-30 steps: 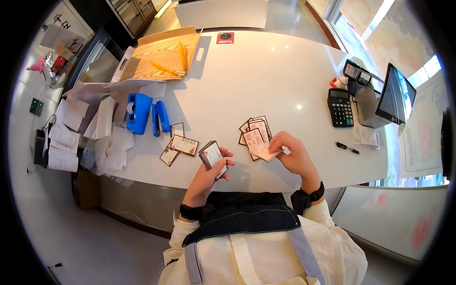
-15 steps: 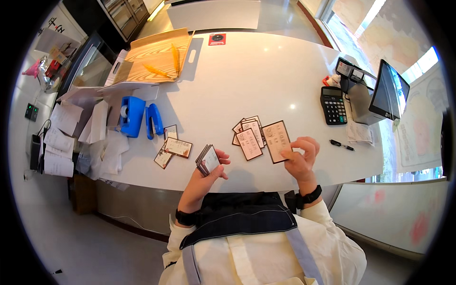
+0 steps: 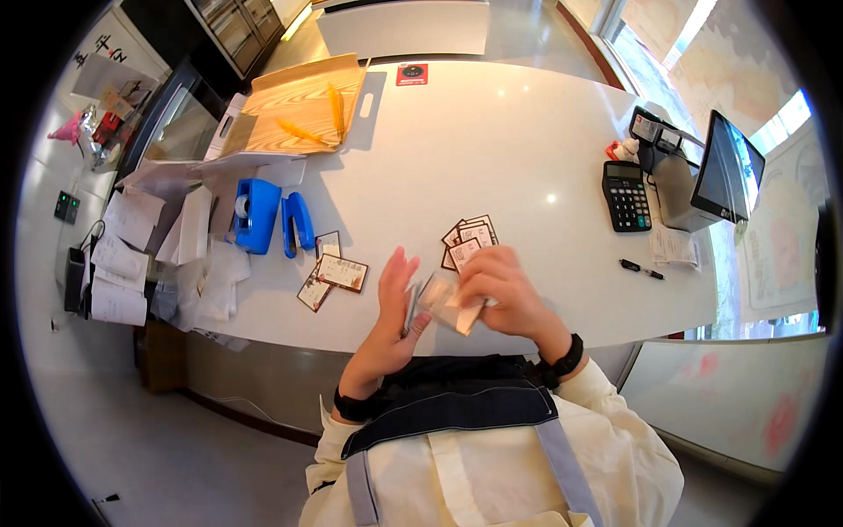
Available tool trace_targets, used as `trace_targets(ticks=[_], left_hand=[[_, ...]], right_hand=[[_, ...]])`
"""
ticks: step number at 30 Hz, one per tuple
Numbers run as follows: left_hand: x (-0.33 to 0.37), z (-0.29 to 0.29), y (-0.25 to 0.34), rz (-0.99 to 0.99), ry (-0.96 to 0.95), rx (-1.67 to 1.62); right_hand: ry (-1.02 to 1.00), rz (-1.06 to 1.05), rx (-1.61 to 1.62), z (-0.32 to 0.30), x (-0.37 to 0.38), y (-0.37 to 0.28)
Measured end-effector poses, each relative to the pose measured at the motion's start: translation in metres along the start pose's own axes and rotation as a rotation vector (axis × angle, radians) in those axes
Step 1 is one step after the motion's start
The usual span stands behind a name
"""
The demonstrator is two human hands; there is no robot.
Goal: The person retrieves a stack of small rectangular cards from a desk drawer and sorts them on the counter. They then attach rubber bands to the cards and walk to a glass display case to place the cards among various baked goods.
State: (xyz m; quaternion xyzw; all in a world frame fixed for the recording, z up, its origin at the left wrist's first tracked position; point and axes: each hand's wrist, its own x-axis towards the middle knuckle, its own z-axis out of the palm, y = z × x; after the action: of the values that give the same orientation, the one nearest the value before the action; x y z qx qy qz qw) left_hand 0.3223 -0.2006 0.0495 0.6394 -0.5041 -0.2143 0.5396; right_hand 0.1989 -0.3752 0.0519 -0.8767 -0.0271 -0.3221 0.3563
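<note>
Just over the counter's near edge, my left hand (image 3: 386, 329) grips a thin stack of cards (image 3: 411, 309) between thumb and palm, its fingers pointing up. Close beside it on the right, my right hand (image 3: 509, 294) pinches a pale card (image 3: 450, 306), smeared by motion; whether it is one card or more I cannot tell. Partly behind the right hand lies an overlapping pile of dark-bordered cards (image 3: 470, 237). To the left of my left hand, a few similar cards (image 3: 341, 272) rest loosely overlapped on the white counter (image 3: 439, 158).
At left stand a blue tape dispenser (image 3: 256, 215), a blue stapler (image 3: 297, 225) and loose papers (image 3: 123, 255). A wooden tray (image 3: 299, 105) with yellow tongs sits farther back. On the right are a calculator (image 3: 626, 198), a pen (image 3: 641, 269) and a screen (image 3: 729, 167).
My right hand has swung left and nearer with its card, away from the pile's right side to the stack in my left hand. The left hand's fingers have straightened upward.
</note>
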Motion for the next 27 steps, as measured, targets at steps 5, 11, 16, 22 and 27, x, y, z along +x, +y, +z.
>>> trace_targets(ticks=[5, 11, 16, 22, 27], left_hand=[[-0.014, -0.011, -0.011, -0.265, -0.288, -0.73], [-0.011, -0.018, -0.011, -0.609, -0.305, -0.65], [-0.021, -0.011, -0.048, -0.459, -0.057, -0.438], [-0.017, -0.01, -0.049, -0.417, 0.252, -0.961], [-0.017, -0.011, -0.049, -0.441, 0.102, -0.877]], right_hand=[[-0.149, 0.029, 0.138, 0.024, 0.018, -0.009], [-0.151, 0.086, 0.034, 0.025, 0.019, -0.001], [-0.039, 0.652, -0.137, -0.001, -0.008, 0.049], [0.007, 0.958, -0.067, -0.012, -0.012, 0.032], [-0.087, 0.806, -0.321, 0.015, -0.025, 0.031]])
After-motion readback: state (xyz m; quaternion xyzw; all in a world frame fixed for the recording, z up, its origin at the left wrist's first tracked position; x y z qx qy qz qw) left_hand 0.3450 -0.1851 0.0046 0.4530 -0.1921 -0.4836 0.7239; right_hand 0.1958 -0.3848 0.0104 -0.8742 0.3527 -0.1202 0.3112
